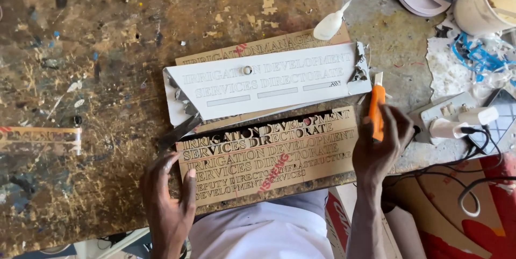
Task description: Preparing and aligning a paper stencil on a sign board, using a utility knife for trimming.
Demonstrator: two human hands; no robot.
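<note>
Scarred worktable (80, 76) underneath. Brown lettered board (269, 157) between both hands, white sign panel (269, 81) just beyond fingertips. Left hand (166, 200) flat, fingers released, steadying board edge. Right hand (379, 146) clenched round orange utility knife (376, 111), blade up. Likely mid-trimming; next cut calls for firm hold, controlled blade.

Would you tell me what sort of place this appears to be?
Probably a sign-making workshop: a paint-stained workbench, cut-out lettered boards, a glue bottle, and an orange utility knife in the right hand.
</note>
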